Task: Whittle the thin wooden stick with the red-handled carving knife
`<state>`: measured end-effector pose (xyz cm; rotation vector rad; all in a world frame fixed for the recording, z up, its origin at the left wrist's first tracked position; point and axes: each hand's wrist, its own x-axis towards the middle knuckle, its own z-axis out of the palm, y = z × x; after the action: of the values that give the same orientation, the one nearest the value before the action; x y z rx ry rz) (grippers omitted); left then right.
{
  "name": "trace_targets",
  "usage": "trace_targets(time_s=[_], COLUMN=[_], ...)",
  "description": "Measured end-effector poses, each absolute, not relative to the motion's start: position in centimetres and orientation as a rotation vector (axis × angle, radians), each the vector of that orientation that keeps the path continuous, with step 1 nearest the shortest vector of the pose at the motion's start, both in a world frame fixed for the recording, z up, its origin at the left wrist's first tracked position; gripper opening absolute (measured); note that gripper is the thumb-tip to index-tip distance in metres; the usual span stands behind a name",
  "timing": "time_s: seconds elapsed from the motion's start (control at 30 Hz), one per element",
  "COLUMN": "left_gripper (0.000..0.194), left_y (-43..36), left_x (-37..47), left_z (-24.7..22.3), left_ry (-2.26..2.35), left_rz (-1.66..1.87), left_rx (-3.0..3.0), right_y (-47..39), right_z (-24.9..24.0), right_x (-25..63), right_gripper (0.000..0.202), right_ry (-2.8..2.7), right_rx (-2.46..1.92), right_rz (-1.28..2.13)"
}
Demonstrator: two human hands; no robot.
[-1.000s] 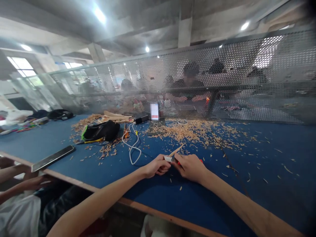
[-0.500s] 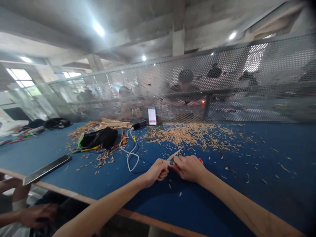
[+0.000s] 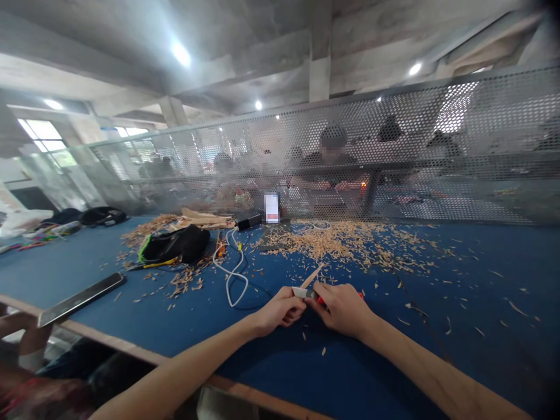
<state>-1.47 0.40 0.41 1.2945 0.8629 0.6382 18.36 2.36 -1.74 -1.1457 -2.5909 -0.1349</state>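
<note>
My left hand (image 3: 282, 309) is closed around a thin wooden stick (image 3: 312, 276), whose pointed end sticks out away from me above the blue table. My right hand (image 3: 345, 309) is wrapped round the red handle of a knife (image 3: 303, 293). The knife's pale blade reaches left across the stick, against the fingers of my left hand. Most of the handle and the stick's lower end are hidden inside my hands.
Wood shavings (image 3: 336, 242) are strewn over the blue table (image 3: 175, 326). A lit phone (image 3: 272, 207) stands before the perforated metal screen (image 3: 394, 151). A white cable (image 3: 236, 274), a black pouch (image 3: 177, 245) and a dark metal bar (image 3: 81, 298) lie left. A co-worker's arm (image 3: 30, 344) shows lower left.
My hands have shifted slightly right and down in view, still gripping stick and knife. More of the blade shows. The co-worker's hand at lower left has moved.
</note>
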Motion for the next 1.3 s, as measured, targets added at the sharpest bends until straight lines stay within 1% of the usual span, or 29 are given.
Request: trace_targets(time_s=[0.17, 0.4, 0.53, 0.67, 0.83, 0.9, 1.0, 1.13, 1.2, 1.3], left_gripper=[0.017, 0.032, 0.035, 0.039, 0.038, 0.038, 0.044, 0.051, 0.052, 0.048], left_y=[0.4, 0.5, 0.6, 0.9, 1.2, 1.1, 0.9, 1.0, 1.1, 1.2], left_x=[-1.7, -1.4, -1.5, -2.0, -2.6, -2.7, -2.6, -2.7, -3.0, -3.3], left_z=[0.3, 0.0, -0.3, -0.9, -1.6, -1.7, -1.6, -1.6, -1.5, -1.2], left_ry=[0.833, 0.866, 0.879, 0.761, 0.619, 0.629, 0.703, 0.78, 0.785, 0.773], left_rz=[0.587, 0.561, 0.569, 0.568, 0.567, 0.586, 0.642, 0.662, 0.617, 0.584], left_rx=[1.326, 1.344, 1.329, 1.367, 1.348, 1.352, 1.395, 1.507, 1.5, 1.475], right_y=[2.3, 1.8, 1.7, 1.5, 1.5, 1.4, 1.2, 1.7, 3.0, 5.8], right_z=[-1.8, -1.6, -1.2, -0.8, -0.3, -0.2, 0.0, -0.3, -0.4, -0.4], right_x=[18.5, 18.3, 18.4, 18.5, 18.7, 18.7, 18.4, 18.3, 19.3, 22.5], right_gripper=[0.04, 0.039, 0.037, 0.039, 0.039, 0.037, 0.034, 0.036, 0.04, 0.046], right_ry=[-2.606, -2.543, -2.539, -2.562, -2.6, -2.604, -2.613, -2.638, -2.605, -2.427], right_rx=[-1.096, -1.138, -1.148, -1.161, -1.192, -1.22, -1.259, -1.283, -1.389, -1.662], right_rz=[-0.135, -0.146, -0.171, -0.188, -0.167, -0.138, -0.111, -0.115, -0.121, -0.135])
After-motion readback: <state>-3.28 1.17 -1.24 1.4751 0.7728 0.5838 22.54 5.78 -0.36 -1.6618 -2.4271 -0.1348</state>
